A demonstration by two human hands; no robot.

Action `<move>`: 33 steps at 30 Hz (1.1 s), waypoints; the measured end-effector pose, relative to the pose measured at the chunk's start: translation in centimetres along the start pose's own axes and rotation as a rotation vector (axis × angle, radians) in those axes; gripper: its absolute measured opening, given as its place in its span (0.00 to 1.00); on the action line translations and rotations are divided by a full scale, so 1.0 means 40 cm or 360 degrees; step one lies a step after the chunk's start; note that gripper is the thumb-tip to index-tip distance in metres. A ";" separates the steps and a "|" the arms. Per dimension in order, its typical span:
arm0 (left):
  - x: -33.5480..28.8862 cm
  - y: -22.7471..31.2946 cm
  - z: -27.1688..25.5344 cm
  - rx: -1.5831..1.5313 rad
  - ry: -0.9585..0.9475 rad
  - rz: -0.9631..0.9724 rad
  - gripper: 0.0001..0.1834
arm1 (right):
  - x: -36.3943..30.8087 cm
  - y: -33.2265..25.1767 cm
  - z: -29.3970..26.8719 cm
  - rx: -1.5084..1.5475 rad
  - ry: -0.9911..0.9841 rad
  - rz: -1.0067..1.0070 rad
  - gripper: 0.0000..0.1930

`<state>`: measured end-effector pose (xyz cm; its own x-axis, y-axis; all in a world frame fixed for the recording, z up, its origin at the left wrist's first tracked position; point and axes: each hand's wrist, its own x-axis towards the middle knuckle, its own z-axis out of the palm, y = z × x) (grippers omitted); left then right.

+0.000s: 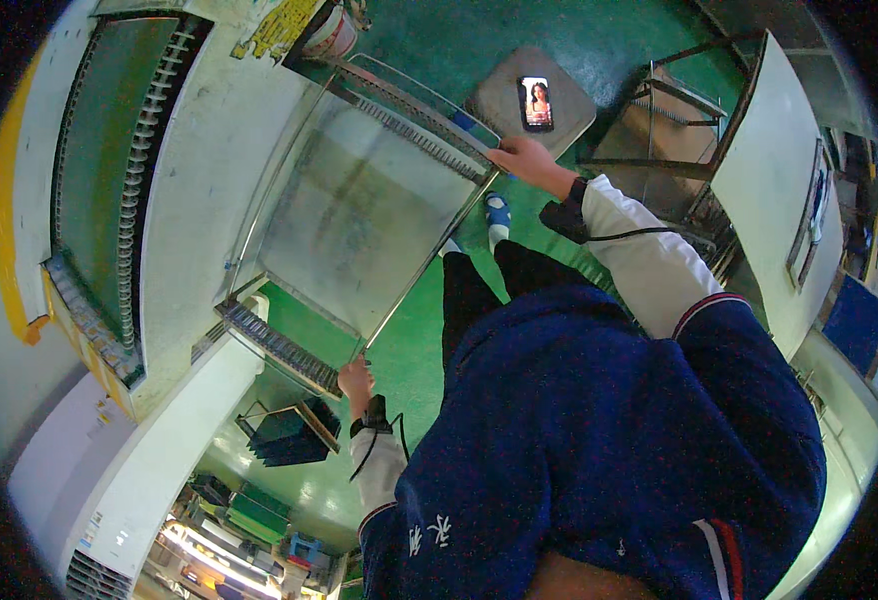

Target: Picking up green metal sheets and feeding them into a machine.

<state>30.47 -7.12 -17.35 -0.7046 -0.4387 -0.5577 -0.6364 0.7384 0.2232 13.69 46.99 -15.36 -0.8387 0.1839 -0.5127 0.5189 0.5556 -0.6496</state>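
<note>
In front of me is a metal rack (299, 352) with slotted, comb-like rails along its two ends. Between the rails lies a pale translucent sheet (349, 215), with a thin metal rod along its edge nearest me. My left hand (356, 378) is closed at the lower near corner, where the rod meets the slotted rail. At the upper near corner my right hand (529, 163) grips the end of the other rail, its fingertips partly hidden by the frame. Both wrists carry black bands with cables.
A lit phone (536, 104) lies on a brown stool (499, 85) beyond my right hand. A pale machine (204, 150) with a toothed green slot stands at left. Another metal rack (674, 120) and a white panel (774, 200) are at right. Dark sheets (294, 435) stand on the green floor.
</note>
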 end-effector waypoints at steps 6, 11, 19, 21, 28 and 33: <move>0.004 -0.039 0.027 -0.1223 -0.0335 -0.0703 0.15 | 0.020 -0.007 0.016 -0.0021 0.0005 0.0077 0.27; -0.027 0.006 0.050 -0.0334 0.0005 -0.0238 0.15 | 0.034 -0.012 0.021 0.0041 0.0095 0.0128 0.27; -0.072 0.084 0.069 -0.2568 -0.0177 -0.1361 0.19 | 0.066 -0.035 0.020 -0.0073 0.0082 0.0173 0.29; -0.029 -0.084 0.115 -0.2921 -0.0532 -0.1114 0.19 | 0.077 -0.033 0.030 -0.0063 0.0110 0.0142 0.29; 0.050 -0.260 0.158 -0.1200 -0.0289 -0.0525 0.20 | 0.089 -0.038 0.069 0.0032 0.0268 0.0013 0.29; 0.019 -0.112 0.105 -0.1842 -0.1033 -0.0613 0.21 | 0.054 -0.075 0.039 0.0003 0.0229 0.0152 0.28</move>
<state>34.10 -8.61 -22.14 -0.3585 0.0345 -0.9329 -0.8766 -0.3560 0.3237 10.57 44.45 -15.40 -0.8005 0.3500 -0.4866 0.5976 0.5286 -0.6029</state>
